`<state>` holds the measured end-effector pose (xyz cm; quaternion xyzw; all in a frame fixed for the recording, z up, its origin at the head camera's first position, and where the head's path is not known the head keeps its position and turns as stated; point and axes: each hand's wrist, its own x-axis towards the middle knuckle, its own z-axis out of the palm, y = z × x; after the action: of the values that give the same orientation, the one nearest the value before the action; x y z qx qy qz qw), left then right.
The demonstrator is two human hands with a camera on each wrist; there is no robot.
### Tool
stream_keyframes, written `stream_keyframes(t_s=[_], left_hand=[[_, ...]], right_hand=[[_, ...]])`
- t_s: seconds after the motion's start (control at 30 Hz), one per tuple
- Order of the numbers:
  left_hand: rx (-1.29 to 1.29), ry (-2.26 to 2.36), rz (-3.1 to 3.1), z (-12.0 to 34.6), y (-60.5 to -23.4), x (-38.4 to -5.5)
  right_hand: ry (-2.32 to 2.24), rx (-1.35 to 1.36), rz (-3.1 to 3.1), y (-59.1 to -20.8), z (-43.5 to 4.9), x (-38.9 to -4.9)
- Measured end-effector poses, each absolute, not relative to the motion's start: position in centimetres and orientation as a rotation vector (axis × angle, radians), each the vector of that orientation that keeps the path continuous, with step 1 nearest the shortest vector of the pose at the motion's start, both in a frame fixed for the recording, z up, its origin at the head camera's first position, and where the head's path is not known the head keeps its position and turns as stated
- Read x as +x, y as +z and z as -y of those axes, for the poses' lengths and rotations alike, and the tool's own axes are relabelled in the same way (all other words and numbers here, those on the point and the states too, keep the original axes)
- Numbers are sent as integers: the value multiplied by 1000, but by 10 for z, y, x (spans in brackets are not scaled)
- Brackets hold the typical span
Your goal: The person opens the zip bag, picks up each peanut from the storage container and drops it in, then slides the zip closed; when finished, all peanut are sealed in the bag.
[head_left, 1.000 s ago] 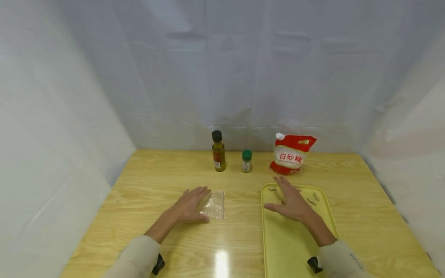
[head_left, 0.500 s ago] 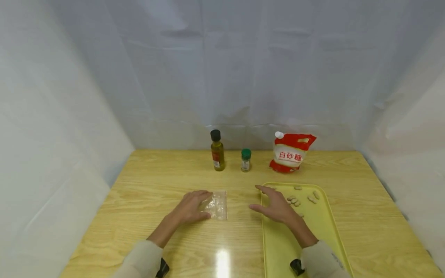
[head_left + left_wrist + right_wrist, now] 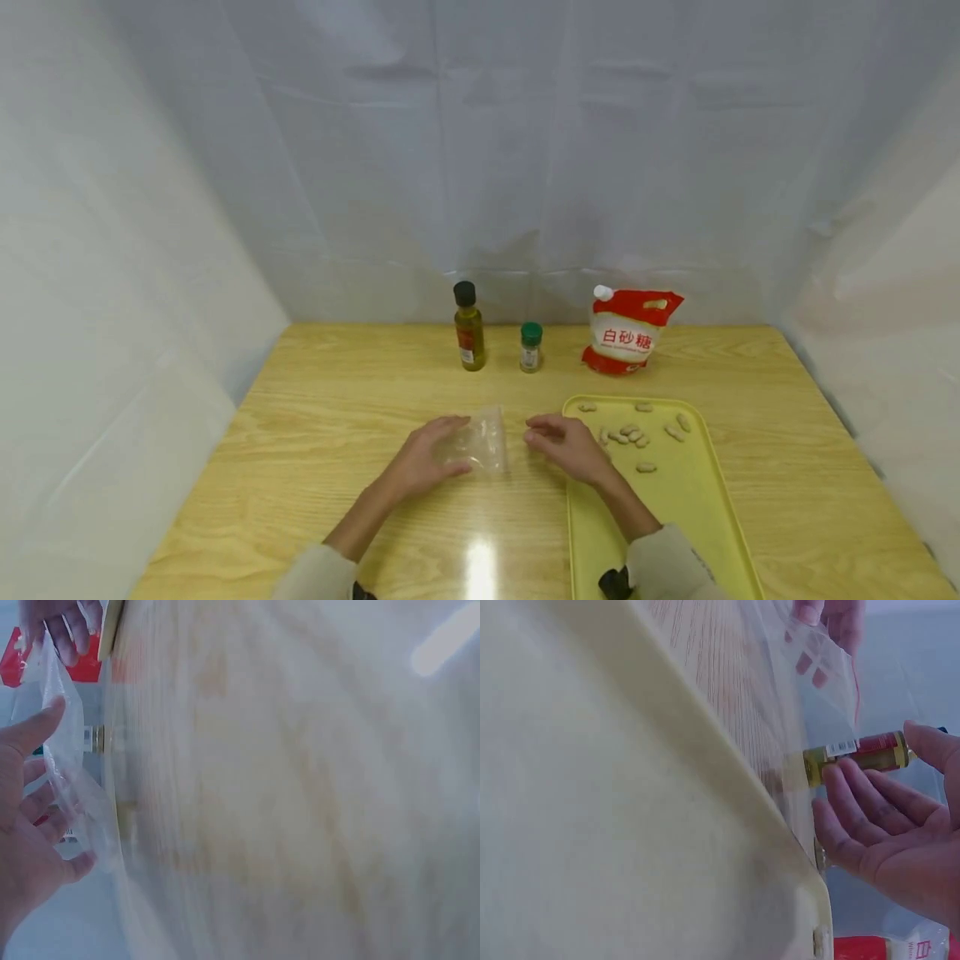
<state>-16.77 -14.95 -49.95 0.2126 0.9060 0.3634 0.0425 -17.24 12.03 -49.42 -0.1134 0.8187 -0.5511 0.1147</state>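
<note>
My left hand [image 3: 427, 460] holds a clear zip bag [image 3: 489, 442] between thumb and fingers, raised off the wooden table. In the left wrist view the thumb lies across the near side of the bag [image 3: 69, 724], with fingers behind the film. A thin red line runs along the bag's [image 3: 832, 671] edge in the right wrist view. My right hand [image 3: 572, 450] is close to that edge, fingers loosely bent and holding nothing. It hovers over the left rim of a yellow tray [image 3: 660, 525], where several peanuts [image 3: 647, 467] lie at the far end.
Behind the hands stand an oil bottle [image 3: 468, 337] with a black cap, a small green-lidded jar [image 3: 530, 350] and a red and white bag of sugar [image 3: 628, 337]. White sheeting [image 3: 495, 150] encloses the table [image 3: 322, 375] at the back and sides.
My right hand has moved left from over the tray toward the bag, its fingers bending inward. My left hand has taken hold of the bag and shifted it slightly right and up.
</note>
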Motion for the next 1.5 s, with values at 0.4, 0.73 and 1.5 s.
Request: stream_keyframes(t_s=[0.4, 0.73, 1.5], left_hand=[[704, 1268, -2704, 136, -502, -155], [754, 1187, -2786, 133, -496, -153], [473, 1369, -2456, 84, -449, -171]], right_hand=[[-1828, -221, -2077, -493, -105, -169], [-1852, -121, -2004, -493, -99, -166], [-1884, -103, -2021, -483, -97, -158]])
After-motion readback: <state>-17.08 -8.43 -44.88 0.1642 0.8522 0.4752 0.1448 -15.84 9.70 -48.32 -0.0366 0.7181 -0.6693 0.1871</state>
